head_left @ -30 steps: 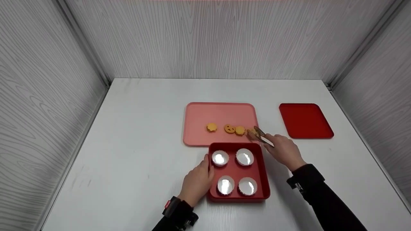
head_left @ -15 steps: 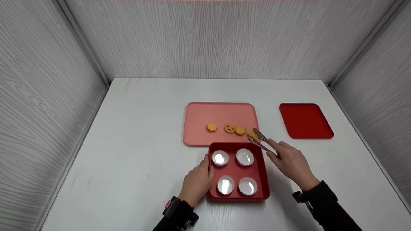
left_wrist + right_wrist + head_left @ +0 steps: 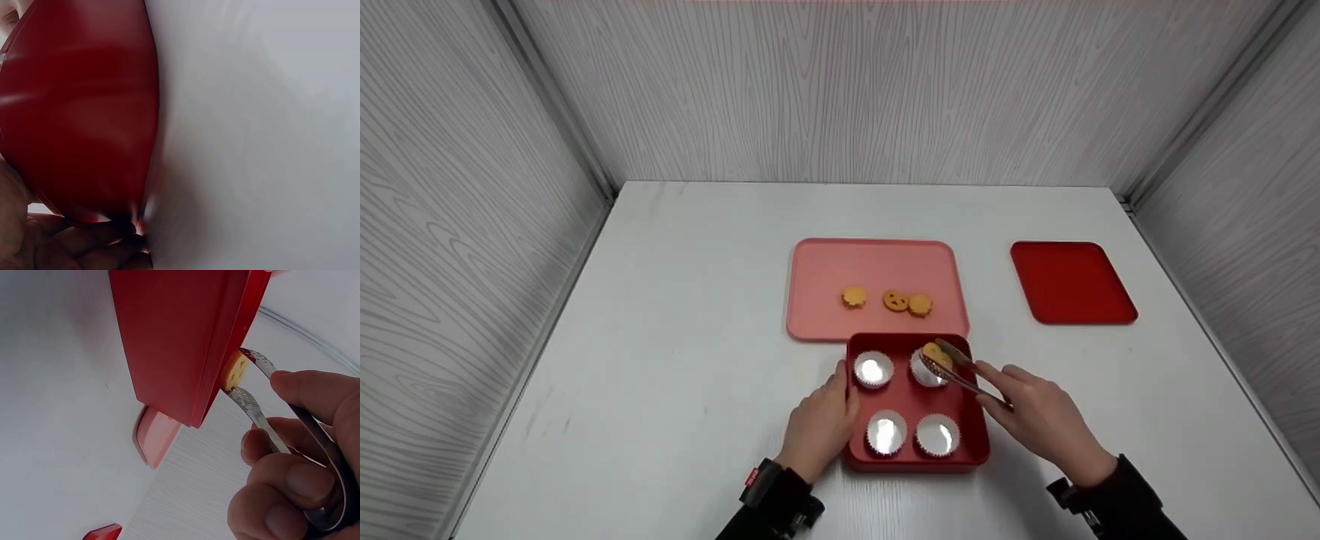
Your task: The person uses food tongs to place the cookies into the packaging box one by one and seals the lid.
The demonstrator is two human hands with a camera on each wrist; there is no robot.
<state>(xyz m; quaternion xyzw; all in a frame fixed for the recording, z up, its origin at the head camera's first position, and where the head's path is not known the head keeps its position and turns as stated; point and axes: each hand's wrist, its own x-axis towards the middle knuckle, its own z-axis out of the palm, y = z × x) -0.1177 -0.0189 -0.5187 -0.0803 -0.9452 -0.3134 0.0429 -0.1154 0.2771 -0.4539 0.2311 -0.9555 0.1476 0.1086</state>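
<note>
In the head view, my left hand (image 3: 819, 421) rests along the left side of a red square box (image 3: 913, 466), its fingers touching the outer wall. Four-sided and open-topped, the box holds several white paper baking cups (image 3: 937, 435). My right hand (image 3: 1046, 420) holds metal tongs (image 3: 964, 381) between thumb and fingers. Between the tong tips is a yellow biscuit (image 3: 936, 354), over the far-right cup. Seen from the right wrist, the biscuit (image 3: 235, 370) has small holes and is at the box's rim; whether it touches the cup is hidden.
Behind the box lies a pink tray (image 3: 877, 262) with a scalloped biscuit (image 3: 854, 297), a round biscuit with cut-outs (image 3: 895, 301) and another scalloped biscuit (image 3: 920, 304). A flat red tray (image 3: 1074, 283) lies at the right. Grey wood-grain walls (image 3: 840, 97) enclose the white table.
My right hand has brought the tongs from the pink tray's near-right corner toward me, over the box, with the yellow biscuit lifted between their tips. My left hand has stayed in place.
</note>
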